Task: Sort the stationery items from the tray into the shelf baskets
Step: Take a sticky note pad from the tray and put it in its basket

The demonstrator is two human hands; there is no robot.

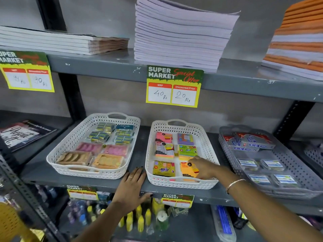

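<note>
1. The right hand reaches into the middle basket. Its fingers curl down onto an orange pad in the near right corner; whether they grip it or only press on it, I cannot tell.
2. The left hand lies flat and open on the front edge of the shelf, fingers spread in the gap between two white baskets, holding nothing.
3. The middle basket holds six packs of sticky notes in two columns: pink, striped and yellow on the left, purple, green and the orange pad on the right.
4. The left basket holds small green and blue packs at the back, pink and tan packs in front.
5. A grey basket on the right holds red and blue boxes and small clear cases.
6. Above hangs a price tag reading 40 Rs and 20 Rs, under stacks of notebooks.
</note>
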